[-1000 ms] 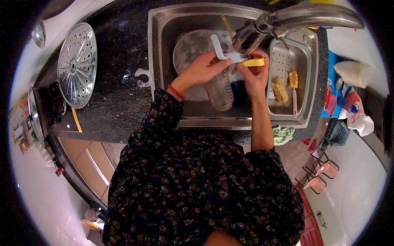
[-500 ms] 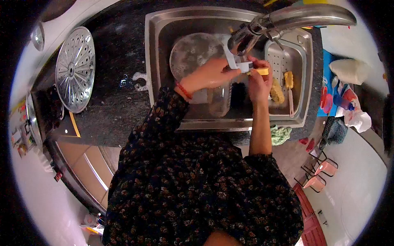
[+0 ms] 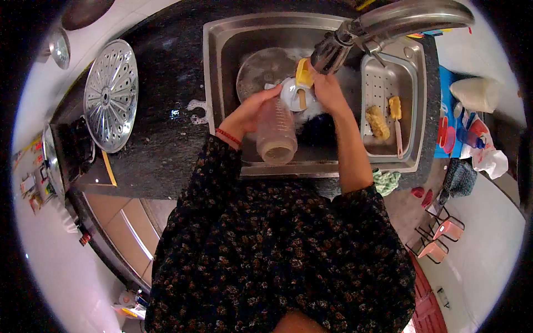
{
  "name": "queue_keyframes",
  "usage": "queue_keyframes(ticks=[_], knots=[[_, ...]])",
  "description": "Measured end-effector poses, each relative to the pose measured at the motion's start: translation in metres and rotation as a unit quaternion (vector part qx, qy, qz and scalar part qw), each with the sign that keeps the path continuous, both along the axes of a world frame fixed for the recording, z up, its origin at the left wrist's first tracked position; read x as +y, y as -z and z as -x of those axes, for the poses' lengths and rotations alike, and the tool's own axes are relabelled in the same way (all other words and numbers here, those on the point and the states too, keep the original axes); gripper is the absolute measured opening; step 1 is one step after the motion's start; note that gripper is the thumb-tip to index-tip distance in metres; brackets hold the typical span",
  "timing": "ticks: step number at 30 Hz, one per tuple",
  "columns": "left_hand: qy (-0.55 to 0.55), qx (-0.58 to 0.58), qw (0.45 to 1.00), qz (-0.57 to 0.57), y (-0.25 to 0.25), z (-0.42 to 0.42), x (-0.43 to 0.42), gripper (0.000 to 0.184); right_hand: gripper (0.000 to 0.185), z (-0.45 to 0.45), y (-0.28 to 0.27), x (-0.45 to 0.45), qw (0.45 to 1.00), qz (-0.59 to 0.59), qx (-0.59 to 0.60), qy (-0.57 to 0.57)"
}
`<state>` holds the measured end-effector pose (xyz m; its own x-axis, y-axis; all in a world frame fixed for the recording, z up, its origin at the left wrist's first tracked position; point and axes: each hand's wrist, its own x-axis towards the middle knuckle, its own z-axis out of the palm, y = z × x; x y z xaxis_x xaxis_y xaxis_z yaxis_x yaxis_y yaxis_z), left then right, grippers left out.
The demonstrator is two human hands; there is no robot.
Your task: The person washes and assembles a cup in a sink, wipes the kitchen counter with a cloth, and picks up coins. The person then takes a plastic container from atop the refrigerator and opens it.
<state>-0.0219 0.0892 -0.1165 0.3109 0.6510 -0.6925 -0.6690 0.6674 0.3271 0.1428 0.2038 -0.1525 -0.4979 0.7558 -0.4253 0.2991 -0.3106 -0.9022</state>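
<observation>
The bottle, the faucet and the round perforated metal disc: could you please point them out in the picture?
Bottle [image 3: 276, 127]: head view, on the middle of its clear body.
Faucet [image 3: 401, 22]: head view, on its curved spout.
Perforated metal disc [image 3: 112, 96]: head view, on its face, beside the hub.

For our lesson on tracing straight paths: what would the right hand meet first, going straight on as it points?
Apart from the yellow piece right beside it, the right hand would probably meet the tap head first; depth is unclear, so it might pass underneath.
</observation>
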Motion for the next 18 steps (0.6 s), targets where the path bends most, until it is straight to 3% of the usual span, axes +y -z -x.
queue_keyframes(ticks=[2, 5, 8, 11, 14, 18], knots=[[-0.01, -0.026, 1.0, 0.008, 0.0, 0.0, -0.003, 0.047, 0.031, 0.002, -0.017, 0.009, 0.992, 0.02, -0.111, -0.059], [-0.005, -0.059, 0.998, -0.007, 0.001, 0.002, -0.004, 0.047, 0.029, -0.014, 0.002, 0.022, 0.933, -0.158, -0.267, -0.185], [-0.008, -0.103, 0.994, -0.031, 0.018, 0.003, -0.005, 0.049, 0.03, -0.022, 0.023, 0.023, 0.993, 0.034, -0.111, -0.013], [-0.024, -0.152, 0.988, -0.027, 0.019, -0.005, -0.003, 0.049, 0.032, -0.022, 0.008, 0.015, 0.993, 0.12, 0.013, 0.017], [-0.042, -0.241, 0.97, 0.002, 0.019, -0.01, -0.002, 0.051, 0.03, -0.02, -0.029, -0.007, 0.994, 0.091, 0.053, 0.04], [-0.023, -0.26, 0.964, -0.053, 0.026, -0.011, 0.003, 0.054, 0.031, -0.028, -0.009, -0.011, 0.995, 0.019, 0.093, 0.019]])
